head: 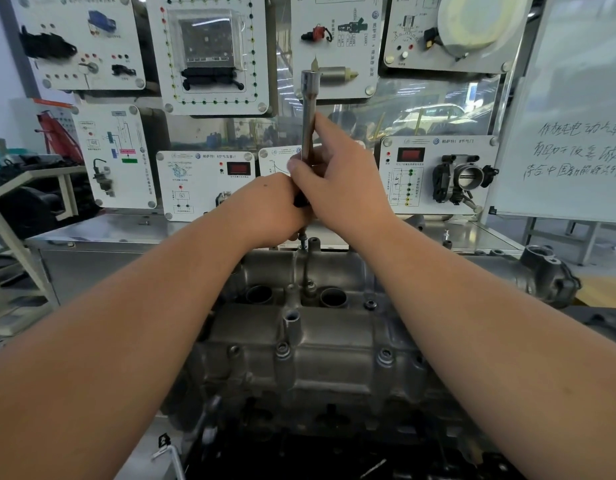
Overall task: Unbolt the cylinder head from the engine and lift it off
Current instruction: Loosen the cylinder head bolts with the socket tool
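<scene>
Both hands, left hand (265, 209) and right hand (337, 181), grip a long wrench (308, 116) upright over the far bolt (304, 239) (still unbolting). The cylinder head (299, 341) sits near, below; next, keep turning.

Head (310, 341) sits centre, on the engine. Wrench (308, 116) stands upright above its 12 o'clock edge, both hands on it: left hand (268, 209) low at 9, right hand (337, 181) at 3. Panels (209, 53) behind; whiteboard (576, 133) at 2.
</scene>
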A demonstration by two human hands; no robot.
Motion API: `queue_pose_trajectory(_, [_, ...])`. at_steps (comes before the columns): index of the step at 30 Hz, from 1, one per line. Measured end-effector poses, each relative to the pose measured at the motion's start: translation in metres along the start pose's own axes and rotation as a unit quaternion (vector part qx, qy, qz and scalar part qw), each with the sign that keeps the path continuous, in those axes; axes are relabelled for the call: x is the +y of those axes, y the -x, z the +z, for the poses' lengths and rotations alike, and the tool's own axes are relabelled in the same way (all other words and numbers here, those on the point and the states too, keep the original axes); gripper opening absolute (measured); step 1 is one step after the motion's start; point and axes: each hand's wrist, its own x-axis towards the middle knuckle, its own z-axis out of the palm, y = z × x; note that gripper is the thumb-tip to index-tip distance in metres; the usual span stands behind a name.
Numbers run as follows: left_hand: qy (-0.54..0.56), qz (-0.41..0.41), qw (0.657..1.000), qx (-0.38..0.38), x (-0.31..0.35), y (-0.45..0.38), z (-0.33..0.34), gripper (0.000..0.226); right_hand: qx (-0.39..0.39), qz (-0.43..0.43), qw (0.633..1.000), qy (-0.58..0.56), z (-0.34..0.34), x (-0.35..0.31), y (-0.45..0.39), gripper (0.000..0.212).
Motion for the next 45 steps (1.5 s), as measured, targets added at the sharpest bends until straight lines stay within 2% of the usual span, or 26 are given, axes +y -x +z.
queue_pose_trajectory(3, [0.009, -0.011, 1.0, 0.009, -0.0012, -0.0008, -0.0004, 0.022, 0.02, -0.003, 1.0, 0.003, -0.0003, -0.0005, 0.0001, 0.035])
queue_pose_trajectory(6, [0.014, -0.004, 1.0, 0.008, -0.0036, -0.0012, 0.0014, 0.021, 0.007, 0.015, 1.0, -0.016, -0.0011, 0.0017, -0.0029, 0.026])
queue_pose_trajectory(12, [0.002, 0.002, 1.0, 0.007, -0.0043, -0.0031, 0.0026, 0.026, 0.013, 0.008, 1.0, 0.017, -0.0014, 0.0001, -0.0006, 0.058])
queue_pose_trajectory(15, [0.022, -0.007, 1.0, 0.014, -0.0065, -0.0039, 0.003, 0.025, 0.032, 0.011, 0.999, 0.016, -0.0007, 0.0003, -0.0018, 0.052])
queue_pose_trajectory(18, [0.018, 0.012, 1.0, 0.009, -0.0061, -0.0029, 0.0044, 0.021, 0.015, 0.019, 1.0, 0.003, -0.0001, 0.0012, -0.0033, 0.048])
queue_pose_trajectory(25, [0.017, 0.001, 1.0, 0.001, -0.0056, -0.0034, 0.0023, 0.026, 0.03, 0.013, 0.999, 0.017, -0.0002, -0.0002, 0.0005, 0.062])
queue_pose_trajectory(30, [0.009, 0.011, 1.0, 0.012, -0.0059, -0.0031, 0.0029, 0.019, 0.006, 0.02, 1.0, 0.009, -0.0014, 0.0013, -0.0026, 0.045])
queue_pose_trajectory(36, [0.023, -0.007, 1.0, 0.009, -0.003, -0.0018, 0.0007, 0.022, 0.026, 0.012, 0.999, 0.017, -0.0013, -0.0008, -0.0007, 0.043])
queue_pose_trajectory(41, [0.012, 0.005, 1.0, 0.009, -0.0018, -0.0002, 0.0016, 0.022, 0.006, 0.011, 1.0, -0.004, -0.0016, 0.0019, -0.0023, 0.031])
queue_pose_trajectory(42, [0.009, 0.004, 1.0, 0.008, -0.0011, -0.0004, 0.0015, 0.023, 0.007, 0.007, 1.0, -0.001, -0.0013, 0.0019, -0.0014, 0.033])
queue_pose_trajectory(45, [0.015, -0.013, 1.0, 0.012, -0.0015, -0.0002, 0.0, 0.024, 0.019, 0.007, 1.0, 0.01, -0.0004, -0.0002, 0.0006, 0.062])
